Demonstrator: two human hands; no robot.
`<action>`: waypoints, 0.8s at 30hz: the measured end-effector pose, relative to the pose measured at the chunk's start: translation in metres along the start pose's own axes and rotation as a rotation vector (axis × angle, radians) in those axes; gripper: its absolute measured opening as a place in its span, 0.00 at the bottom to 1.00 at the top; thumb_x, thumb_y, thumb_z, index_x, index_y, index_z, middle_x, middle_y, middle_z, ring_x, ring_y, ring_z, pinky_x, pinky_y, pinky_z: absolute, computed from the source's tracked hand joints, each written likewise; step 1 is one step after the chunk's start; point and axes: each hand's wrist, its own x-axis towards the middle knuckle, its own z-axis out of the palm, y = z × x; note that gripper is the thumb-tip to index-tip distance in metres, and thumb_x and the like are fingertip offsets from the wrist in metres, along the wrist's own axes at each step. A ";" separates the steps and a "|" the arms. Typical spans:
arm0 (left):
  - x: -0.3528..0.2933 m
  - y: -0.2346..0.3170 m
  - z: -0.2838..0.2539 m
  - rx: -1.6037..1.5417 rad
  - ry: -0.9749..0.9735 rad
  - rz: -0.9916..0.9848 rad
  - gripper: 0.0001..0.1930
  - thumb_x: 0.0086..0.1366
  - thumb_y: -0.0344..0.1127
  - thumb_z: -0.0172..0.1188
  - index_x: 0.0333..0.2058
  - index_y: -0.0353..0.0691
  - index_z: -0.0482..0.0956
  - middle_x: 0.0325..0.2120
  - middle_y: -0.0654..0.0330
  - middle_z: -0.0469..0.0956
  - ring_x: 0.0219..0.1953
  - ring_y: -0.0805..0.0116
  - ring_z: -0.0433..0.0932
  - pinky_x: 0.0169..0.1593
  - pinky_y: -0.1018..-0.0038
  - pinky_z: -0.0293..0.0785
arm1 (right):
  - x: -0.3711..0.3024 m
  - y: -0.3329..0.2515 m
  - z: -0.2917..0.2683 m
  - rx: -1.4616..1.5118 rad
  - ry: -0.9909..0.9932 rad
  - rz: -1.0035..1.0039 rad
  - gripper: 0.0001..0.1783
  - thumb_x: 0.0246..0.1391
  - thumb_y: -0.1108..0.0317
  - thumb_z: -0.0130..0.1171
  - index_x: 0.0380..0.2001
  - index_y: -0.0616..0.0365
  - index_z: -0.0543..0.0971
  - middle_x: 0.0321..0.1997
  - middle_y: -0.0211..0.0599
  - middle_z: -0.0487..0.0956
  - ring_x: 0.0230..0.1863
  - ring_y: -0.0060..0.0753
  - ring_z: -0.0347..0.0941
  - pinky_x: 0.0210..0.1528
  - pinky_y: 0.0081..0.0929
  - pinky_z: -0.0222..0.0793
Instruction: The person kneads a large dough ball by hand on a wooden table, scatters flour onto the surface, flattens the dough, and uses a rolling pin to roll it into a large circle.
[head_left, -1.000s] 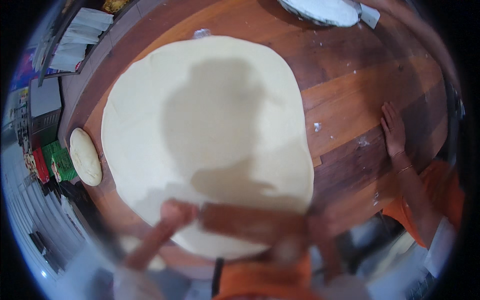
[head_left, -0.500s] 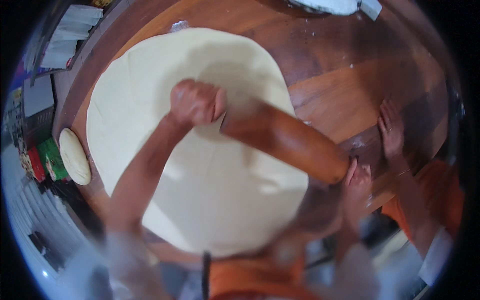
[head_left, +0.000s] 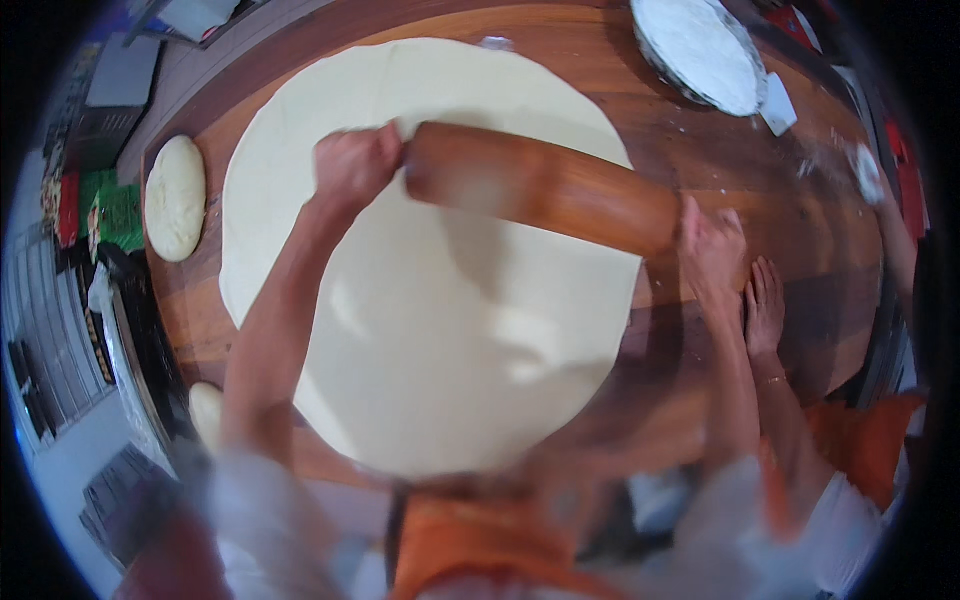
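A thick brown wooden rolling pin point(head_left: 560, 190) lies across the far half of a large, thin, round sheet of pale dough point(head_left: 420, 330). My left hand point(head_left: 355, 165) is closed round the pin's left end, and my right hand point(head_left: 712, 250) grips its right end, just beyond the dough's edge. The handles themselves are hidden inside my fingers. The pin slants, its left end farther away than its right. Shadows of my arms and the pin fall on the dough.
A co-worker's hand point(head_left: 765, 305) rests on the wooden table point(head_left: 780, 230) beside my right forearm. A bowl of white flour point(head_left: 705, 55) stands far right with a white scraper point(head_left: 778, 105) by it. Dough pieces point(head_left: 175, 200) point(head_left: 207, 415) lie at the left edge. Another person's hand point(head_left: 868, 175) is far right.
Both my hands have pushed the rolling pin away from me across the dough, and it slants less. The view has shifted, showing more of the flour bowl and a second dough piece.
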 end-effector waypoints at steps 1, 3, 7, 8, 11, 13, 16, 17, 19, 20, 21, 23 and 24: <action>-0.032 -0.024 -0.007 0.026 0.069 -0.079 0.19 0.62 0.39 0.47 0.12 0.42 0.70 0.13 0.57 0.73 0.17 0.53 0.71 0.23 0.62 0.66 | 0.025 -0.029 0.023 0.068 0.099 -0.083 0.19 0.54 0.65 0.51 0.10 0.55 0.75 0.12 0.36 0.74 0.15 0.36 0.68 0.28 0.34 0.63; -0.106 -0.053 -0.003 0.107 0.111 -0.263 0.20 0.63 0.38 0.46 0.13 0.41 0.70 0.12 0.54 0.71 0.16 0.52 0.70 0.22 0.61 0.65 | 0.065 -0.078 0.039 0.213 0.249 -0.272 0.21 0.52 0.63 0.51 0.07 0.55 0.72 0.10 0.35 0.72 0.13 0.36 0.67 0.27 0.32 0.63; -0.236 0.001 -0.002 0.063 0.020 -0.505 0.17 0.62 0.36 0.47 0.14 0.42 0.71 0.11 0.52 0.69 0.15 0.51 0.69 0.20 0.60 0.63 | 0.039 -0.120 0.055 0.143 -0.070 -0.187 0.19 0.50 0.60 0.51 0.08 0.53 0.73 0.12 0.34 0.73 0.16 0.36 0.69 0.26 0.33 0.63; -0.254 0.019 -0.008 0.101 -0.039 -0.550 0.16 0.61 0.36 0.48 0.14 0.42 0.71 0.10 0.52 0.68 0.14 0.52 0.69 0.19 0.61 0.63 | 0.029 -0.115 0.047 0.110 -0.126 -0.226 0.19 0.50 0.60 0.50 0.08 0.53 0.73 0.13 0.35 0.73 0.17 0.36 0.69 0.25 0.33 0.63; -0.343 0.097 -0.020 -0.006 -0.082 -0.526 0.14 0.57 0.33 0.51 0.12 0.44 0.69 0.07 0.54 0.64 0.10 0.53 0.64 0.16 0.62 0.60 | -0.036 -0.101 0.023 0.099 -0.156 -0.256 0.16 0.47 0.62 0.52 0.08 0.52 0.72 0.14 0.36 0.72 0.18 0.38 0.69 0.25 0.34 0.64; -0.365 0.163 -0.031 -0.201 -0.230 -0.622 0.15 0.56 0.33 0.52 0.11 0.40 0.69 0.08 0.50 0.67 0.12 0.52 0.68 0.17 0.60 0.61 | -0.085 -0.076 0.000 0.254 -0.189 -0.291 0.14 0.43 0.65 0.53 0.09 0.53 0.70 0.14 0.37 0.70 0.17 0.38 0.67 0.24 0.33 0.63; -0.399 0.218 -0.043 -0.259 -0.526 -0.622 0.13 0.52 0.31 0.53 0.10 0.42 0.70 0.09 0.52 0.70 0.11 0.56 0.69 0.16 0.63 0.62 | -0.125 -0.065 -0.022 0.305 -0.267 -0.246 0.12 0.40 0.68 0.54 0.09 0.54 0.69 0.13 0.35 0.69 0.17 0.37 0.65 0.26 0.34 0.63; -0.415 0.231 -0.044 -0.255 -0.550 -0.627 0.12 0.53 0.32 0.52 0.11 0.42 0.71 0.09 0.53 0.70 0.12 0.56 0.69 0.16 0.62 0.62 | -0.132 -0.064 -0.028 0.298 -0.277 -0.257 0.11 0.40 0.68 0.54 0.09 0.54 0.68 0.13 0.35 0.69 0.17 0.37 0.65 0.26 0.34 0.63; -0.459 0.250 -0.029 -0.253 -0.595 -0.634 0.12 0.55 0.35 0.50 0.14 0.42 0.72 0.10 0.54 0.70 0.13 0.55 0.69 0.18 0.61 0.62 | -0.140 -0.062 -0.031 0.277 -0.293 -0.279 0.11 0.39 0.69 0.53 0.08 0.54 0.68 0.13 0.35 0.68 0.17 0.37 0.65 0.28 0.35 0.63; -0.480 0.257 -0.016 -0.270 -0.617 -0.627 0.12 0.56 0.37 0.49 0.16 0.42 0.73 0.10 0.54 0.70 0.14 0.54 0.70 0.18 0.60 0.62 | -0.149 -0.058 -0.034 0.231 -0.342 -0.266 0.11 0.39 0.69 0.53 0.08 0.54 0.69 0.13 0.35 0.69 0.18 0.38 0.66 0.28 0.37 0.63; -0.500 0.265 -0.010 -0.285 -0.646 -0.632 0.13 0.57 0.39 0.48 0.17 0.42 0.74 0.10 0.54 0.70 0.14 0.54 0.70 0.19 0.59 0.62 | -0.162 -0.052 -0.034 0.195 -0.399 -0.260 0.11 0.40 0.69 0.53 0.08 0.54 0.70 0.13 0.36 0.69 0.19 0.39 0.66 0.29 0.38 0.63; -0.513 0.276 -0.012 -0.360 -0.720 -0.640 0.14 0.59 0.40 0.47 0.19 0.42 0.74 0.10 0.55 0.70 0.15 0.54 0.70 0.19 0.58 0.63 | -0.186 -0.043 -0.041 0.149 -0.482 -0.258 0.11 0.40 0.69 0.52 0.09 0.54 0.71 0.14 0.37 0.70 0.20 0.40 0.67 0.30 0.39 0.63; -0.498 0.278 -0.023 -0.419 -0.756 -0.637 0.14 0.59 0.40 0.47 0.18 0.42 0.75 0.11 0.55 0.70 0.15 0.54 0.70 0.19 0.59 0.63 | -0.193 -0.034 -0.049 0.137 -0.501 -0.261 0.11 0.41 0.69 0.52 0.09 0.54 0.71 0.14 0.37 0.70 0.20 0.41 0.68 0.30 0.40 0.64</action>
